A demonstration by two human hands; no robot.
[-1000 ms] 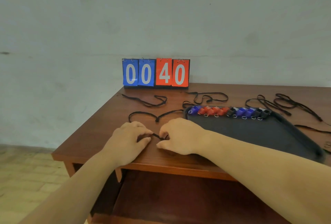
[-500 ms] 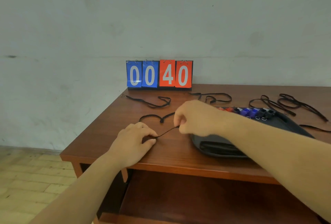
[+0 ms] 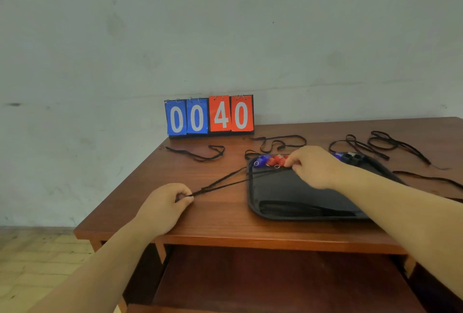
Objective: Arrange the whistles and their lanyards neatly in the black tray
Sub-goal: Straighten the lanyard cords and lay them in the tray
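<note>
Your left hand [image 3: 165,202] pinches the lanyard [image 3: 225,183] on the surface [image 3: 213,225]; your right hand [image 3: 313,166] pinches its other end over the tray [image 3: 252,208], beside the whistles [image 3: 271,160]. It stretches straight, from near-left toward far-right.

The right hand [image 3: 315,167] has been moved away from the left hand [image 3: 165,205], beside which it was held a second ago near the front edge of the brown wooden table [image 3: 213,225]. It is now placed over the far end of the black plastic tray [image 3: 252,202], just beside the red whistles [image 3: 276,160]. The thin black cord lanyard [image 3: 225,182], pinched by both hands, has been drawn out from a short stretch into long taut strands crossing the tray's left rim. Its slack loop, formerly lying on the table behind the hands, has been pulled straight. The whistles next to the red ones are now hidden behind the right hand.
</note>
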